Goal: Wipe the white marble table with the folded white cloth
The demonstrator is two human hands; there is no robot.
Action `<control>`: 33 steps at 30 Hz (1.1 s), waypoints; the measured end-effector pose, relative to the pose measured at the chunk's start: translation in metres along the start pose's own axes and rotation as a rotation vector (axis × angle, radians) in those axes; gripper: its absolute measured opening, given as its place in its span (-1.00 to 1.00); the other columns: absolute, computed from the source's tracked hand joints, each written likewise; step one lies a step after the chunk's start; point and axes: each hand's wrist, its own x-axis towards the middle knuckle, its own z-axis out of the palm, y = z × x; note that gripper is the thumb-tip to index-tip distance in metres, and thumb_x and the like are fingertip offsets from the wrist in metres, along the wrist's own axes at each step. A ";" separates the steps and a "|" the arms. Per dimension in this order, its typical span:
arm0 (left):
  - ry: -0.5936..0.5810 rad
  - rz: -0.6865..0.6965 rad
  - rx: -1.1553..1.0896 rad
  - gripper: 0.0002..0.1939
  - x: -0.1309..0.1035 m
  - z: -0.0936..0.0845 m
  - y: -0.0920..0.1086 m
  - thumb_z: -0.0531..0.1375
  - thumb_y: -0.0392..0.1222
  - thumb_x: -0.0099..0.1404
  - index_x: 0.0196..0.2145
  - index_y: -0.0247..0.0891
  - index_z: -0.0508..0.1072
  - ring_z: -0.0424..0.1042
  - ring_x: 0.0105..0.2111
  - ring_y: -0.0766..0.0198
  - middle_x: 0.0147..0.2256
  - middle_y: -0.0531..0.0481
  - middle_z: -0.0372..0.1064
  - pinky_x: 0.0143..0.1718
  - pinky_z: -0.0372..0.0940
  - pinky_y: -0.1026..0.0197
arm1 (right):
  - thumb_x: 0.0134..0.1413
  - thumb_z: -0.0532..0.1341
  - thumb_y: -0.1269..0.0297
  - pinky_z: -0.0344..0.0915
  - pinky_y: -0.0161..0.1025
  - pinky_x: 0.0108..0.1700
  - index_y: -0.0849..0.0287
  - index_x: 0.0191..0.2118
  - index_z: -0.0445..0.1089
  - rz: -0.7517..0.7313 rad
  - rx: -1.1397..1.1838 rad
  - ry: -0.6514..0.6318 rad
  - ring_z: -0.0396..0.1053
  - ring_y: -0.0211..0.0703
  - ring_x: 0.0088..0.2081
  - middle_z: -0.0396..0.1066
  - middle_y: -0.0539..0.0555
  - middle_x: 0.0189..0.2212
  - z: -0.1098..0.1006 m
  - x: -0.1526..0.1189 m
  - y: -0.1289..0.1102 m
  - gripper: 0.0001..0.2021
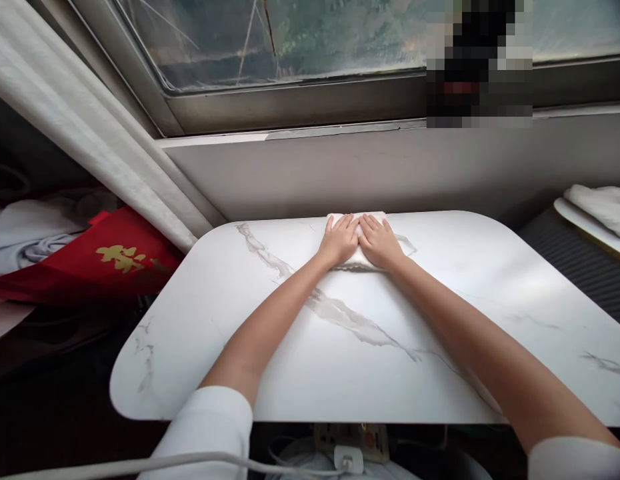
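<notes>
Left of the table (190, 347), red fabric (85, 257) bears an illegible gold character. Mid far edge, the left hand (341, 240) and right hand (380, 243) lie spread flat atop a folded cloth (360, 261). Beyond the far right corner: white fabric (603, 208).

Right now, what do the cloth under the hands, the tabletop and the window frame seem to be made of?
Cloth: likely woven fabric, matt white, with soft folded edges.
Tabletop: smooth, semi-gloss, with a pale sheen; grey veins suggest marble, perhaps only printed.
Window frame: probably metal, dull grey, with straight edges.
</notes>
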 end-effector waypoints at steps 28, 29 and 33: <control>0.003 0.115 -0.034 -0.48 -0.157 -0.013 0.105 -0.21 -0.18 0.41 0.26 -0.41 0.02 -0.25 0.29 0.17 0.29 -0.15 -0.13 0.28 -0.38 -0.10 | 0.25 -0.21 0.28 -0.21 0.14 0.28 0.48 0.28 -0.07 -0.159 -0.079 -0.025 -0.24 0.05 0.31 -0.11 0.30 0.29 -0.044 -0.194 -0.019 -0.45; -0.005 0.141 -0.043 -0.48 -0.168 -0.015 0.110 -0.20 -0.18 0.41 0.26 -0.41 0.01 -0.27 0.30 0.16 0.29 -0.15 -0.15 0.28 -0.38 -0.10 | 0.25 -0.20 0.28 -0.20 0.15 0.28 0.47 0.29 -0.10 -0.162 -0.077 -0.014 -0.26 0.06 0.31 -0.12 0.30 0.29 -0.047 -0.208 -0.022 -0.44; -0.024 0.220 -0.068 -0.47 -0.197 -0.021 0.126 -0.17 -0.17 0.41 0.27 -0.41 -0.02 -0.33 0.30 0.14 0.30 -0.16 -0.20 0.28 -0.38 -0.11 | 0.23 -0.14 0.28 -0.16 0.18 0.27 0.34 0.34 -0.40 -0.156 -0.045 0.047 -0.29 0.04 0.32 -0.16 0.24 0.31 -0.053 -0.247 -0.027 -0.36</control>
